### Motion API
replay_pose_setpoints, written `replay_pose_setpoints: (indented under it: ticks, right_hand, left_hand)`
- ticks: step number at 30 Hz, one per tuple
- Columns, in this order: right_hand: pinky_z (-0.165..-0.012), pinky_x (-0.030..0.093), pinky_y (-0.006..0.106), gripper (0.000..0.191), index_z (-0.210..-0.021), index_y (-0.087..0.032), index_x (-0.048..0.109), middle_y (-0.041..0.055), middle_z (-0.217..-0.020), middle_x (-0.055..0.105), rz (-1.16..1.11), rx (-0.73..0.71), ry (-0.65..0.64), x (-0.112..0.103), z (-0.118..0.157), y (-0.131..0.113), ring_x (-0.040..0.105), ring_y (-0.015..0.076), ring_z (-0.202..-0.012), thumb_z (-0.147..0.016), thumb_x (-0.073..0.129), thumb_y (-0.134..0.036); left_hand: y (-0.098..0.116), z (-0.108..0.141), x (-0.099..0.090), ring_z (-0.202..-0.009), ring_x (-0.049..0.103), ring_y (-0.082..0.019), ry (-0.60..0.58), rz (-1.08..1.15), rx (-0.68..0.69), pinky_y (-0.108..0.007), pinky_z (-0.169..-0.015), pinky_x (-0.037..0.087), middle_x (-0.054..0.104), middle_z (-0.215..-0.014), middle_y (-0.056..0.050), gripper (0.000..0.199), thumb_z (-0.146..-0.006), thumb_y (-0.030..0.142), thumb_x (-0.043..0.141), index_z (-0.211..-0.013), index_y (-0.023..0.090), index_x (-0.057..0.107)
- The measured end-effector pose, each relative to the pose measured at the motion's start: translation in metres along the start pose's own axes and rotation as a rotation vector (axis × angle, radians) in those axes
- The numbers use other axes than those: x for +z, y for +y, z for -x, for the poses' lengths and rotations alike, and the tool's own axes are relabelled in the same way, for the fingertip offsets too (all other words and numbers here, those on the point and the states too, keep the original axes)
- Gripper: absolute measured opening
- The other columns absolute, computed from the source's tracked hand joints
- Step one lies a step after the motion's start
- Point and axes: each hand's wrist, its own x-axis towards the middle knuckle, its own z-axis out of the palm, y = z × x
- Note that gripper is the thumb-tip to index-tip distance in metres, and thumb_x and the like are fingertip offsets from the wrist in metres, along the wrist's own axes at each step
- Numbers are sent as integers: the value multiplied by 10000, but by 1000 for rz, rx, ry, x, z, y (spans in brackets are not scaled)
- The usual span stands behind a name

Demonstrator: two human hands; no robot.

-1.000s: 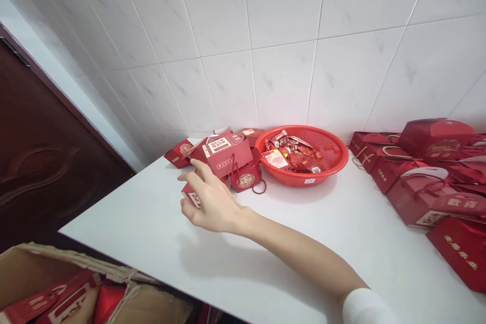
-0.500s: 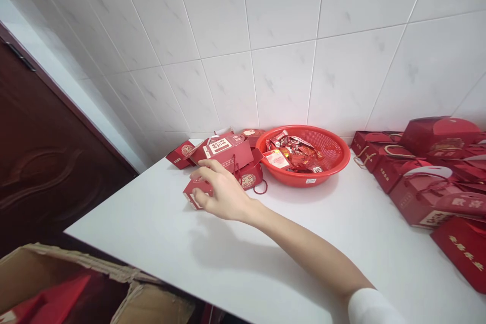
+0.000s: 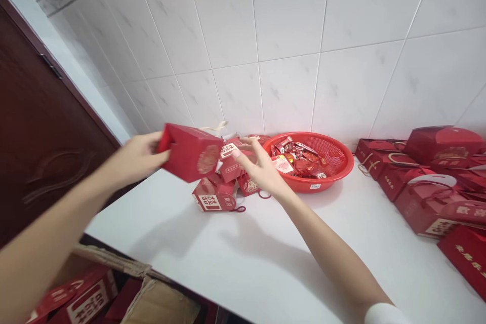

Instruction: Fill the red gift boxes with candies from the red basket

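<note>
Above the white table (image 3: 266, 263), the left hand (image 3: 142, 158) pinches one end of a tilted red box (image 3: 188, 154). The right hand (image 3: 261, 172) is spread, near a pile of more red boxes (image 3: 214, 193). Just beside the pile sits a red basket (image 3: 329, 181) with shiny wrapped sweets (image 3: 301, 159) inside.

A red box (image 3: 182, 152) bears a gold medallion (image 3: 208, 159), the basket (image 3: 294, 183) is orange-red, the tiles (image 3: 290, 10) grey-veined white.
</note>
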Motion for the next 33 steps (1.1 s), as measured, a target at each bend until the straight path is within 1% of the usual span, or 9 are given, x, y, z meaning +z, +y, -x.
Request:
replay_pose_setpoints:
  ticks: [1,4,8,13,18,21,26,30,33]
  right_hand:
    - [-912,533,348,502,-1304,-220,507,102,-1365,572,-56,59,5,-5,-2,0,596,225,-1191,-916,556,-535]
    - [-905,548,334,520,-1300,-231,525,94,-1412,538,-138,184,19,-19,-7,0,577,227,-1227,-919,519,-584]
    - [-1020,502,381,733,-1422,-234,439,105,-1495,461,-128,209,-17,-30,-9,1,511,245,-1307,-825,676,-586]
    - [-957,540,362,770,-1442,-243,424,112,-1416,546,-179,196,-46,-38,-6,-5,588,240,-1213,-801,725,-547]
    - [-798,556,317,607,-1295,-209,563,112,-1278,634,-212,104,105,-48,-11,-11,636,235,-1097,-839,641,-603]
    - [-823,543,320,562,-1257,-195,575,109,-1180,681,-262,37,127,-54,-10,-17,662,211,-1015,-856,637,-584]
    - [-883,529,324,456,-1178,-219,624,74,-1053,722,-220,0,155,-62,-3,-30,674,196,-997,-874,635,-560]
    - [-887,528,331,418,-1006,-208,712,61,-959,729,-70,-52,57,-73,5,-42,683,210,-963,-923,552,-585]
    - [-859,534,338,482,-976,-208,730,58,-949,726,40,-20,6,-86,13,-49,682,225,-949,-936,495,-627]
  left_hand:
    - [2,-4,16,-965,699,-315,-82,23,33,-400,-805,605,759,-1029,-49,651,-626,638,775,-1102,198,708]
    - [6,-9,64,-1074,677,-313,-118,13,166,-432,-934,560,710,-1222,-70,565,-751,540,687,-1232,246,651]
    - [9,3,100,-1236,592,-314,-24,-33,260,-471,-1058,472,636,-1338,-98,662,-783,440,685,-1392,244,516]
    - [15,9,111,-1210,612,-296,42,99,264,-445,-1020,509,644,-1303,-108,637,-791,396,709,-1374,232,512]
    - [11,-5,114,-1131,658,-308,-1,589,51,-423,-904,589,705,-1192,-91,496,-752,426,754,-1184,215,631]
    - [5,-10,114,-1085,683,-310,-53,834,-80,-435,-865,613,725,-1151,-87,446,-723,380,782,-1111,200,655]
    - [6,-9,122,-1109,675,-296,-152,970,-193,-439,-887,612,741,-1112,-89,260,-808,326,680,-1036,203,681]
    - [14,-8,138,-1156,650,-323,-304,1020,-154,-473,-922,595,724,-1159,-93,294,-824,420,677,-1032,212,674]
    - [22,-8,148,-1116,663,-330,-329,998,-106,-459,-898,596,717,-1160,-97,399,-761,464,742,-1056,208,659]
